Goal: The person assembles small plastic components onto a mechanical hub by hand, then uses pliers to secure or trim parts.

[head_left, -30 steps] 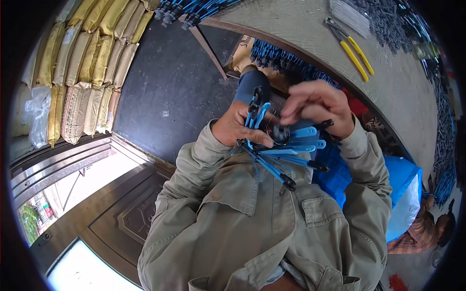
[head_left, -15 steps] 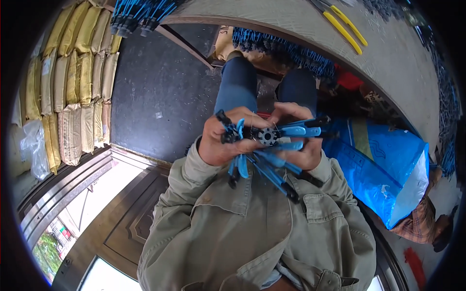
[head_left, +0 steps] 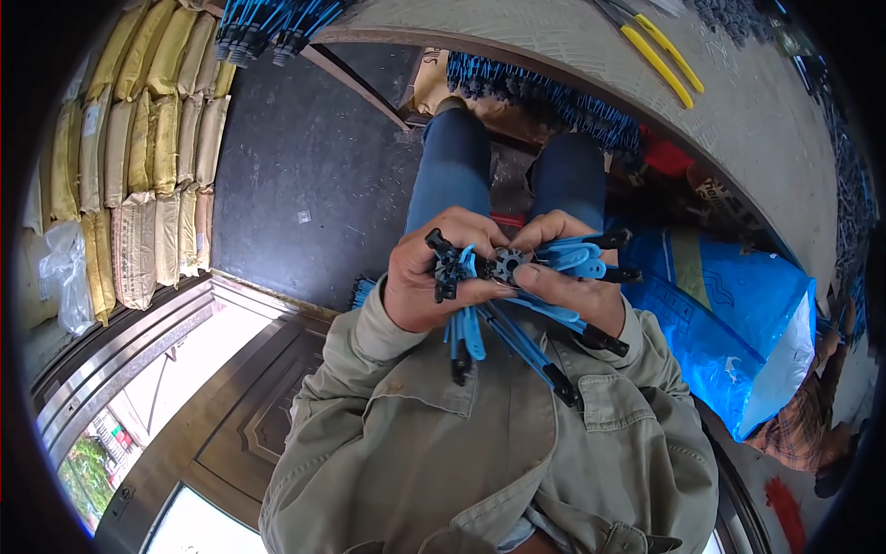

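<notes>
Both hands meet in front of my chest around a black-and-blue part with several thin blue arms tipped in black. My left hand (head_left: 415,282) is closed around its left side, where black pieces bunch together. At the middle sits a small round black hub (head_left: 507,265) with notches around its rim. My right hand (head_left: 586,300) pinches the right side, its thumb tip against the hub's edge. Blue arms (head_left: 574,257) fan out to the right, and more blue arms (head_left: 521,343) hang below toward my jacket. Fingers hide much of the joint.
A grey worktop (head_left: 554,37) curves across the far right, bearing a yellow-handled tool (head_left: 660,65). Bundles of similar blue-and-black pieces (head_left: 544,102) lie beneath it. A blue plastic sack (head_left: 720,323) stands at my right. Stacked sacks (head_left: 138,157) line the left wall. Another person's plaid sleeve (head_left: 794,429) shows at right.
My right thumb has moved onto the hub's edge. The blue arms have turned a little, and the hands sit slightly lower in view. The background has shifted slightly.
</notes>
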`<state>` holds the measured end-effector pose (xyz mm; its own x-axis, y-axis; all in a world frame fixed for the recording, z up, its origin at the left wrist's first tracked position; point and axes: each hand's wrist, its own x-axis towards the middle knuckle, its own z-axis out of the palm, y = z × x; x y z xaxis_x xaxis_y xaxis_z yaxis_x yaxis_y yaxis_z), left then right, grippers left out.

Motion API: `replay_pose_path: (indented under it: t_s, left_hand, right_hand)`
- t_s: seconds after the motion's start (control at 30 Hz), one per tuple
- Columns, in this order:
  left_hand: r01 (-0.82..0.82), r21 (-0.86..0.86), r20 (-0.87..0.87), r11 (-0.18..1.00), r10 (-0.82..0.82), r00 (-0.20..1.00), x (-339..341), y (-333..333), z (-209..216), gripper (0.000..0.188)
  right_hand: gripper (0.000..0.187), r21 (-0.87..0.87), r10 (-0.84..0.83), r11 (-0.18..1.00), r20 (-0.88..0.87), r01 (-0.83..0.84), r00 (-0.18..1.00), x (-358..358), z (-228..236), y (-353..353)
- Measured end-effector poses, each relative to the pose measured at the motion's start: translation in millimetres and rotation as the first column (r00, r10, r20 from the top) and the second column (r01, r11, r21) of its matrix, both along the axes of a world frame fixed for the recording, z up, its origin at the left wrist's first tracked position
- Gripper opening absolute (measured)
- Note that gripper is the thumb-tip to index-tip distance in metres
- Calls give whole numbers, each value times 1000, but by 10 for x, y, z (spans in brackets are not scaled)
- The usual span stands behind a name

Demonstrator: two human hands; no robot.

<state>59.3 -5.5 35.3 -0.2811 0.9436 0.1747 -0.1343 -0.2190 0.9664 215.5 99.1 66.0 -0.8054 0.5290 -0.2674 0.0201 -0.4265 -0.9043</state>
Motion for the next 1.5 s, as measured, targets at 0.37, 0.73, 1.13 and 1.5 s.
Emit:
replay_pose_path:
  t_s: [0.37,0.73,1.13,1.5]
  left_hand:
    - [224,-109,78,969,-216,973,-192,-48,34,26]
    - [86,-269,316,959,3,949,-119,-102,-40,35]
    - [-34,-233,-123,972,5,992,-116,-77,-53,30]
    - [-68,-243,90,968,92,992,23,-91,46,29]
  right_hand:
    - [18,-66,18,998,22,-17,1000,-38,1,-40]
    - [30,215,57,976,-119,-30,991,-64,-44,106]
    - [31,403,-101,904,-127,145,987,-52,-224,3]
    - [31,207,-2,977,-231,51,973,21,-249,29]
